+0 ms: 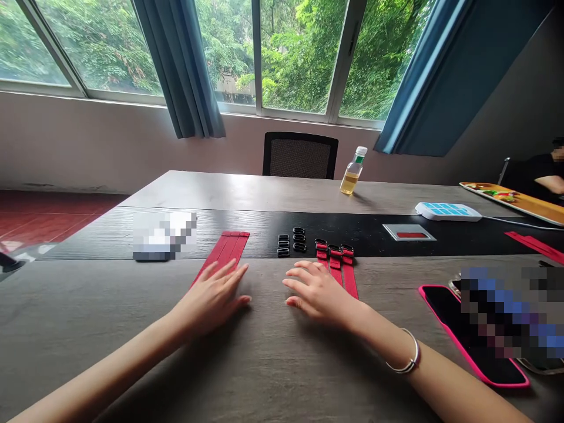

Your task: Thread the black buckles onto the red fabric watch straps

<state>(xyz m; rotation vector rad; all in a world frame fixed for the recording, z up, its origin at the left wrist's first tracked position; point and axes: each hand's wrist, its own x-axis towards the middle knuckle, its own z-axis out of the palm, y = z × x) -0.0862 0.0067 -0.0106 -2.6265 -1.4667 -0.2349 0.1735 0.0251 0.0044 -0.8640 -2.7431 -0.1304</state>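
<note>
My left hand (215, 296) is open, palm down with its fingers apart, over the near end of some flat red straps (229, 247) lying side by side. My right hand (315, 291) is also open, fingers spread, and covers part of several red straps (349, 276) fitted with black buckles (335, 251). Between the two groups of straps, several loose black buckles (299, 238) lie in two columns on the table's black band. Neither hand holds anything. A silver bangle (414, 352) circles my right wrist.
A bottle (351, 176) stands at the back, before a black chair (301, 155). To the right are a white power strip (449, 211), a framed card (409, 232), a pink-edged phone (476, 346), an orange tray (524, 201) and a person (544, 176). A blurred object (161, 238) lies left.
</note>
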